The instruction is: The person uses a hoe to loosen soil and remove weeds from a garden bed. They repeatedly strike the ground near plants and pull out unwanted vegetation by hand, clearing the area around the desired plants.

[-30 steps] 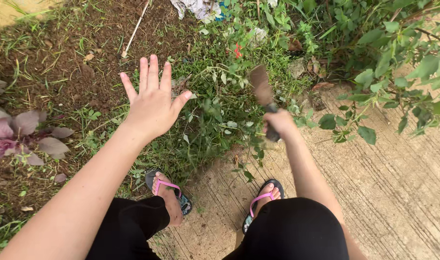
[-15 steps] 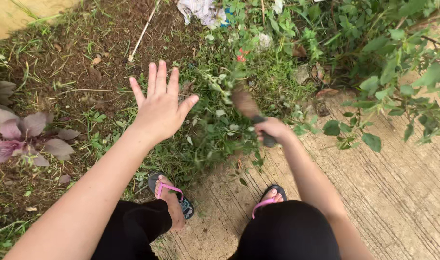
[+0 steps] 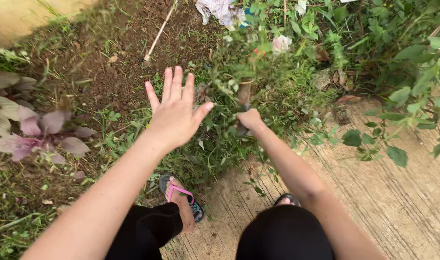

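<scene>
My right hand [image 3: 250, 120] grips the dark handle of a knife whose brown blade [image 3: 244, 92] points away from me into a patch of green weeds [image 3: 229, 130]. The blade is partly blurred and hidden by leaves. My left hand [image 3: 174, 113] hovers over the grass just left of the blade, palm down, fingers spread, holding nothing. Bits of cut greenery hang blurred in the air above the weeds.
My left foot [image 3: 181, 200] in a pink-strapped sandal stands at the weeds' near edge. A concrete path [image 3: 374, 192] runs at right, under a leafy bush [image 3: 403, 72]. A purple-leaved plant [image 3: 37, 135] grows at left. A thin stick [image 3: 158, 34] and crumpled cloth [image 3: 217, 9] lie on bare soil beyond.
My right hand swung the knife leftward and down into the weeds, closer to my left hand. The view shifted so that everything sits a little lower and to the right.
</scene>
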